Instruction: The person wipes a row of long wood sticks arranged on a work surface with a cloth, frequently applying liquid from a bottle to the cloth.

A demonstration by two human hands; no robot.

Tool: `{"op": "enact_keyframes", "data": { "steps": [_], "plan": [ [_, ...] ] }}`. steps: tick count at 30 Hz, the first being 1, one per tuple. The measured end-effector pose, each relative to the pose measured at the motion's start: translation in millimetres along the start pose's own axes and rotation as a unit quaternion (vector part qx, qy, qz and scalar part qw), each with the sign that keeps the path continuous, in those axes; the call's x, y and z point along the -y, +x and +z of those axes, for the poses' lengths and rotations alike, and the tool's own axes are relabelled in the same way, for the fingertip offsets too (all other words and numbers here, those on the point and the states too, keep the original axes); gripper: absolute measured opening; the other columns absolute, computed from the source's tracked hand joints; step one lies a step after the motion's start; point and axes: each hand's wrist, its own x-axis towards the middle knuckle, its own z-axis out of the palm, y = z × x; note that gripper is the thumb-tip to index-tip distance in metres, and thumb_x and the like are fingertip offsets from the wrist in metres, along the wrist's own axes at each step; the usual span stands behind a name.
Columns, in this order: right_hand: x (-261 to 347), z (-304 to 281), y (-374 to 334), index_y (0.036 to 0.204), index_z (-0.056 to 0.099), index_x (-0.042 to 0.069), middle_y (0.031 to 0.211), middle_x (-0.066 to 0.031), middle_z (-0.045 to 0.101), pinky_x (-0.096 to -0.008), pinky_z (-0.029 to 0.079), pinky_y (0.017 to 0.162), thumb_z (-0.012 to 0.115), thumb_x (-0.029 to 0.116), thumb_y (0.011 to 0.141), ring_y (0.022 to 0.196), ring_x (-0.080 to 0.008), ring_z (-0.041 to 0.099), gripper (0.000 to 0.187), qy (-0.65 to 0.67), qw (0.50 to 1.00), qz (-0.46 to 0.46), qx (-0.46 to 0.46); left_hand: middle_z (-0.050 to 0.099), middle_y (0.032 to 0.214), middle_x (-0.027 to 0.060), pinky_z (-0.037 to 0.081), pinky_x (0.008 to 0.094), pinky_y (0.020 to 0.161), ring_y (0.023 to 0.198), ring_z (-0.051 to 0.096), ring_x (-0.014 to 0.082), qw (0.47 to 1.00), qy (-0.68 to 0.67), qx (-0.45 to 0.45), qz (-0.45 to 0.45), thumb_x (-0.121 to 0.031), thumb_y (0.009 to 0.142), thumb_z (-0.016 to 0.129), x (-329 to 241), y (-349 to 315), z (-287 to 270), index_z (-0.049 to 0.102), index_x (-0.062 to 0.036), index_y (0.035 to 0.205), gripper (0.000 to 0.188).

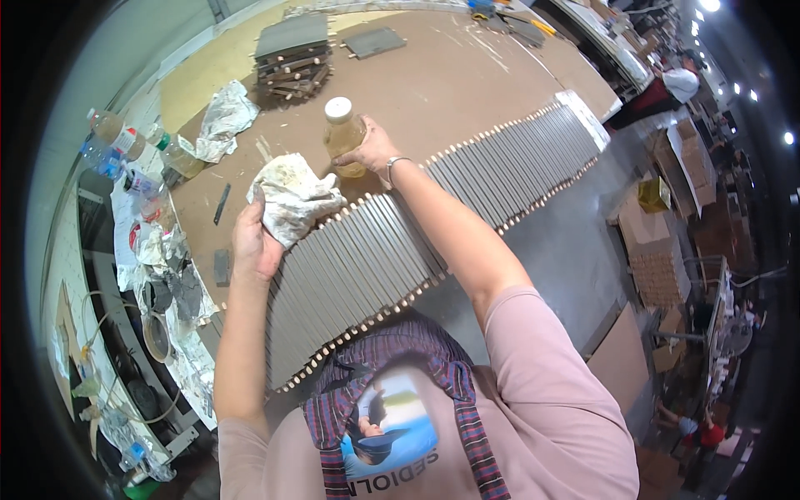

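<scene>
And here you are, both hands busy! Your right hand [372, 148] wraps around a clear bottle [340, 133], white cap on top and yellowish liquid inside, just beyond the long row of grey strips [350, 267]; whether its base meets the counter [450, 92], I cannot tell. Over on the other side, your left hand [257, 242] has the edge of a stained white cloth [293, 196] pinched between thumb and fingers, the folds bunched up toward the bottle. The cloth overlaps the far edge of the row from this angle (touching or hovering, the view doesn't settle it).

What a row it is, too: strip beside strip with pale ends poking out on both sides, sweeping from close to your body up to a white board [585, 121] at the upper right. Beyond your hands sits a stack of grey panels [292, 54], with a single panel [372, 42] lying flat to its right. Left of the stack, a second crumpled cloth [225, 117]; farther left, a cluster of plastic bottles [121, 137]. And there, a slim dark strip [222, 204] lies left of your cloth!
</scene>
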Motion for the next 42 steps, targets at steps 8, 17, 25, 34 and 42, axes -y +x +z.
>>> {"op": "enact_keyframes", "data": {
  "steps": [8, 17, 25, 34, 42],
  "plan": [
    [75, 12, -33, 0.117, 0.062, 0.009, 0.112, -0.0152, 0.063, -0.0421, 0.044, 0.097, 0.078, 0.012, 0.063, 0.113, -0.0318, 0.058, 0.057, -0.288, 0.923, -0.255, 0.013, 0.057, 0.139, 0.0175, 0.046, 0.05, 0.107, 0.125, 0.058, 0.0317, 0.996, 0.004, -0.062, 0.063, -0.027, 0.107, 0.046, -6, -5, -30, 0.044, 0.0027, 0.142, 0.046],
    [109, -4, -49, 0.098, 0.065, 0.016, 0.092, -0.0061, 0.056, -0.0399, 0.039, 0.087, 0.066, 0.011, 0.069, 0.096, -0.0255, 0.054, 0.03, -0.534, 0.722, -0.437, -0.045, 0.056, 0.14, 0.0179, 0.046, 0.0502, 0.108, 0.126, 0.057, 0.0326, 0.999, -0.013, -0.006, 0.043, -0.03, 0.108, 0.044, 8, -1, -18, 0.044, 0.0035, 0.142, 0.047],
    [112, -14, -46, 0.094, 0.067, 0.016, 0.093, -0.0069, 0.059, -0.042, 0.039, 0.09, 0.065, 0.014, 0.075, 0.1, -0.0255, 0.055, 0.019, -0.595, 0.693, -0.398, -0.079, 0.061, 0.133, 0.0179, 0.05, 0.0475, 0.103, 0.119, 0.062, 0.0313, 0.999, -0.024, 0.012, 0.028, -0.028, 0.107, 0.048, 12, -1, -12, 0.048, 0.0064, 0.137, 0.046],
    [111, -8, -55, 0.088, 0.068, 0.015, 0.09, -0.0063, 0.06, -0.0419, 0.039, 0.086, 0.066, 0.013, 0.071, 0.097, -0.0257, 0.056, 0.017, -0.559, 0.735, -0.382, -0.048, 0.055, 0.141, 0.0182, 0.046, 0.0483, 0.109, 0.127, 0.057, 0.032, 0.999, -0.01, 0.031, 0.028, -0.028, 0.108, 0.044, 14, -3, -20, 0.043, 0.0044, 0.142, 0.047],
    [75, -3, -35, 0.095, 0.069, 0.015, 0.094, -0.0073, 0.064, -0.0418, 0.04, 0.085, 0.066, 0.011, 0.067, 0.099, -0.0265, 0.058, 0.029, -0.469, 0.828, -0.293, -0.092, 0.065, 0.127, 0.0159, 0.05, 0.0395, 0.101, 0.114, 0.065, 0.0251, 0.989, 0.11, 0.063, 0.074, -0.025, 0.107, 0.049, 4, -28, -5, 0.054, 0.0084, 0.131, 0.042]
  ]
}}
